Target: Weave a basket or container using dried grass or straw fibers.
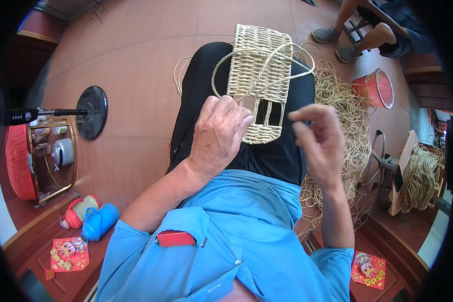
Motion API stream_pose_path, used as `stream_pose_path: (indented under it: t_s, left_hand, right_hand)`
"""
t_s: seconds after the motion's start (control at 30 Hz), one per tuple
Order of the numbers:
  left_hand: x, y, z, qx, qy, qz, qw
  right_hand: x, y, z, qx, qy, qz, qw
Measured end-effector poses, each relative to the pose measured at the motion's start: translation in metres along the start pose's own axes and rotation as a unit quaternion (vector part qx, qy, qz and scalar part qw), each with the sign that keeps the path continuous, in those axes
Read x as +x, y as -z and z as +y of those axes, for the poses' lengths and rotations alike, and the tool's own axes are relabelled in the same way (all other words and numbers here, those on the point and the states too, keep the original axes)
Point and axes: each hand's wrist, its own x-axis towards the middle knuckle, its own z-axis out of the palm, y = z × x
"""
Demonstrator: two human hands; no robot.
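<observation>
A pale woven straw-cord panel (260, 65) lies across my lap on dark trousers. Near its lower end is a gap crossed by bare upright cords, with a short woven band (261, 135) below. My left hand (217, 132) is closed on the panel's left edge beside this gap; its fingertips are partly hidden. A long loose cord (308, 73) loops over the panel's upper part. To the right of the gap, my right hand (321, 141) hovers apart from the panel. Its thumb and forefinger are a little separated, and I see nothing between them.
A large tangled heap of cord (342, 121) spreads on the floor at my right, beside a red bucket (375, 88). Bundled cord (420, 171) stands farther right. A round black stand base (92, 112) and blue flask (99, 222) are at left. Another person's legs (372, 38) show at upper right.
</observation>
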Motion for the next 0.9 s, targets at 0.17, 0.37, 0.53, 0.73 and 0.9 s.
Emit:
stream_pose_path:
  t_s: [0.17,0.37,0.53,0.73,0.9]
  left_hand:
    - [-0.006,0.005,0.009,0.008,0.022,-0.042,0.999]
    - [-0.007,0.008,0.013,0.035,0.024,-0.071,0.997]
    - [-0.008,0.008,0.011,0.039,0.016,-0.047,0.998]
    - [-0.011,0.004,0.008,0.050,0.005,-0.005,0.999]
    - [-0.012,-0.005,0.008,0.045,-0.064,0.027,0.997]
  right_hand:
    - [0.004,-0.036,0.000,-0.135,0.018,-0.064,0.989]
    - [0.019,-0.058,-0.001,-0.218,0.068,-0.105,0.968]
    - [0.028,-0.061,-0.002,-0.191,0.028,-0.115,0.974]
    - [0.006,-0.059,0.002,-0.099,0.038,-0.038,0.994]
    - [0.001,-0.037,0.027,0.316,-0.174,0.009,0.933]
